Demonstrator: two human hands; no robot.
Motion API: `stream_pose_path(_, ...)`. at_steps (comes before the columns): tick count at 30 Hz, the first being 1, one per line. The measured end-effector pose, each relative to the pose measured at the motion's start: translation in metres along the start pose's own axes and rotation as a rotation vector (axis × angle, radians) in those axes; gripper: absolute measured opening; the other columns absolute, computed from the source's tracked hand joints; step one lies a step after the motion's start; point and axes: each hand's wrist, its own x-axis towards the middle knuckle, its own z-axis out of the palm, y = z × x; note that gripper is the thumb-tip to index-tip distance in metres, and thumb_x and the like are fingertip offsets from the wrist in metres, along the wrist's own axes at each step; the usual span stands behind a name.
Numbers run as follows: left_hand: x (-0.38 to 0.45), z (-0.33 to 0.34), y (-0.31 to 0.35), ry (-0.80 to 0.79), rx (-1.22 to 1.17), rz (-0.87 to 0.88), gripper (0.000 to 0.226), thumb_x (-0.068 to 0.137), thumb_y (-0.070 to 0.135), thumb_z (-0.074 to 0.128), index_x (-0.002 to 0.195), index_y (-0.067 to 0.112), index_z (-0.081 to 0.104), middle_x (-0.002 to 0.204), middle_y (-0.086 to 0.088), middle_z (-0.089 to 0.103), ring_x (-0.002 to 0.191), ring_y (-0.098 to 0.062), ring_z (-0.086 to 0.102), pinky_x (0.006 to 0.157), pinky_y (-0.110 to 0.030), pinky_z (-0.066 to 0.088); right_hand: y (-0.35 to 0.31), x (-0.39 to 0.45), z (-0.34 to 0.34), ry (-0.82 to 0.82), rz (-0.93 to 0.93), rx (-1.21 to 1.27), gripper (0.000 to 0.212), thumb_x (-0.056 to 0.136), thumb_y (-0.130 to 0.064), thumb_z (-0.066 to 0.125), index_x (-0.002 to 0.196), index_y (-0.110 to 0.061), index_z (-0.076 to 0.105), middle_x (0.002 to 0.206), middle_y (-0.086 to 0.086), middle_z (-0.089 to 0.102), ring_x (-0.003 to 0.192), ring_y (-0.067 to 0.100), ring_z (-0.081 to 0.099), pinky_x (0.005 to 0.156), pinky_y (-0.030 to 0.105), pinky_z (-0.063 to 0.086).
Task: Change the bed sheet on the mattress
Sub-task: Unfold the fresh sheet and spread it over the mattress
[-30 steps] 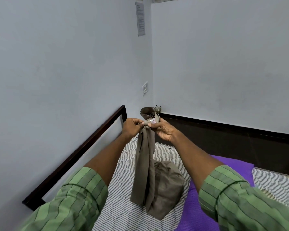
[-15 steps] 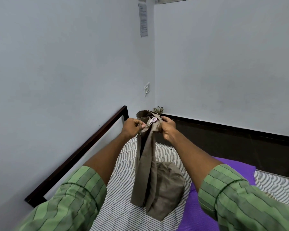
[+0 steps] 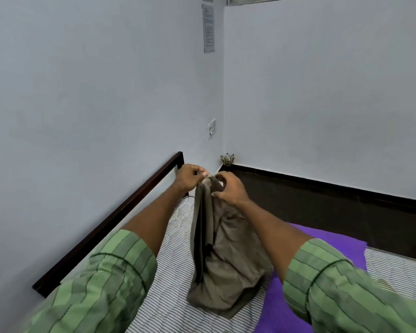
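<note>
While the folded olive-brown cloth (image 3: 223, 255) hung mid-frame over the striped mattress (image 3: 175, 246), my left hand (image 3: 189, 179) and right hand (image 3: 228, 188) pinched its top edge.

Sheet (image 3: 226, 255) stands bunched on the mattress (image 3: 178, 236), its top held between the left hand (image 3: 190, 179) and right hand (image 3: 228, 188). Mat (image 3: 332, 243) lies on the mattress, right of the sheet. Bed rail (image 3: 106, 227) runs along the left wall. Ornament (image 3: 227, 159) sits in the far corner, below the switch (image 3: 211, 128).
</note>
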Motion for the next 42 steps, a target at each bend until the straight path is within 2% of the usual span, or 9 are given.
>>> stream_pose_path(8, -0.001, -0.005, 0.017, -0.282, -0.092, 0.002, 0.034, 0.088, -0.019, 0.064, 0.117, -0.004, 0.072, 0.095, -0.020, 0.073, 0.081, -0.016, 0.068, 0.076, -0.025, 0.060, 0.000, 0.005, 0.003, 0.213, -0.009, 0.097, 0.013, 0.084, -0.015, 0.074, 0.092, -0.022, 0.083, 0.085, -0.005, 0.079, 0.081, 0.007, 0.070, 0.076, 0.025, 0.051)
stream_pose_path(15, 0.006, -0.009, 0.010, 0.033, 0.317, 0.000, 0.040, 0.084, -0.014, 0.054, 0.091, 0.014, 0.082, 0.093, -0.002, 0.080, 0.090, -0.011, 0.072, 0.089, -0.021, 0.053, 0.003, 0.009, 0.010, 0.274, 0.252, 0.682, 0.008, 0.089, -0.007, 0.074, 0.092, -0.009, 0.081, 0.088, 0.005, 0.080, 0.083, 0.016, 0.076, 0.081, 0.028, 0.058)
stream_pose_path(19, 0.015, -0.013, -0.001, 0.215, 0.153, -0.192, 0.041, 0.090, -0.006, 0.046, 0.090, 0.017, 0.080, 0.103, 0.002, 0.076, 0.098, -0.010, 0.065, 0.092, -0.022, 0.048, -0.007, -0.006, 0.000, -0.160, 0.460, 0.867, 0.029, 0.102, -0.011, 0.046, 0.079, -0.008, 0.063, 0.057, 0.008, 0.045, 0.040, 0.017, 0.042, 0.047, 0.025, 0.041)
stream_pose_path(24, 0.025, -0.020, 0.001, 0.241, -0.278, -0.352, 0.036, 0.091, -0.002, 0.039, 0.104, 0.018, 0.066, 0.121, -0.014, 0.065, 0.106, -0.027, 0.063, 0.091, -0.041, 0.054, 0.022, -0.036, -0.001, -1.077, 0.503, -0.253, 0.025, 0.097, -0.014, 0.058, 0.077, -0.008, 0.073, 0.062, 0.007, 0.060, 0.045, 0.017, 0.053, 0.046, 0.024, 0.045)
stream_pose_path(30, 0.014, -0.016, 0.018, -0.160, -0.052, -0.092, 0.031, 0.097, -0.007, 0.046, 0.109, 0.011, 0.068, 0.112, -0.008, 0.065, 0.102, -0.015, 0.059, 0.088, -0.027, 0.044, 0.011, -0.012, 0.010, 0.010, 0.123, 0.153, 0.027, 0.069, -0.027, 0.076, 0.095, -0.028, 0.072, 0.093, -0.010, 0.071, 0.086, 0.009, 0.064, 0.078, 0.029, 0.053)
stream_pose_path(33, 0.009, -0.003, 0.038, -0.297, -0.081, -0.010, 0.029, 0.097, -0.007, 0.045, 0.108, 0.007, 0.067, 0.096, -0.008, 0.067, 0.089, -0.017, 0.063, 0.080, -0.031, 0.049, -0.026, 0.009, 0.002, 0.003, 0.033, 0.212, 0.040, 0.070, -0.029, 0.073, 0.109, -0.022, 0.069, 0.098, -0.003, 0.070, 0.090, 0.014, 0.065, 0.077, 0.033, 0.052)
stream_pose_path(36, 0.015, 0.004, 0.045, -0.207, -0.008, 0.067, 0.017, 0.095, 0.010, 0.052, 0.104, 0.016, 0.065, 0.086, -0.002, 0.066, 0.077, -0.017, 0.060, 0.073, -0.031, 0.046, -0.033, 0.020, -0.002, -0.031, 0.002, 0.162, 0.005, 0.075, -0.020, 0.059, 0.073, -0.017, 0.064, 0.073, 0.003, 0.066, 0.072, 0.020, 0.060, 0.066, 0.035, 0.044)
stream_pose_path(38, 0.016, -0.005, 0.042, -0.216, 0.197, 0.143, 0.021, 0.096, 0.033, 0.067, 0.111, 0.020, 0.062, 0.082, 0.002, 0.064, 0.075, -0.013, 0.059, 0.071, -0.030, 0.045, -0.023, 0.019, 0.000, -0.059, 0.058, 0.229, 0.023, 0.088, -0.023, 0.059, 0.067, -0.016, 0.063, 0.066, -0.001, 0.061, 0.066, 0.015, 0.056, 0.066, 0.035, 0.042)
stream_pose_path(42, 0.014, -0.024, 0.030, -0.430, 0.769, 0.204, 0.052, 0.080, 0.036, 0.086, 0.121, 0.015, 0.063, 0.115, -0.009, 0.069, 0.107, -0.027, 0.063, 0.087, -0.036, 0.049, -0.027, 0.014, -0.005, -0.048, 0.188, 0.565, 0.038, 0.101, -0.026, 0.066, 0.068, -0.008, 0.064, 0.064, 0.003, 0.051, 0.061, 0.012, 0.044, 0.061, 0.031, 0.032)
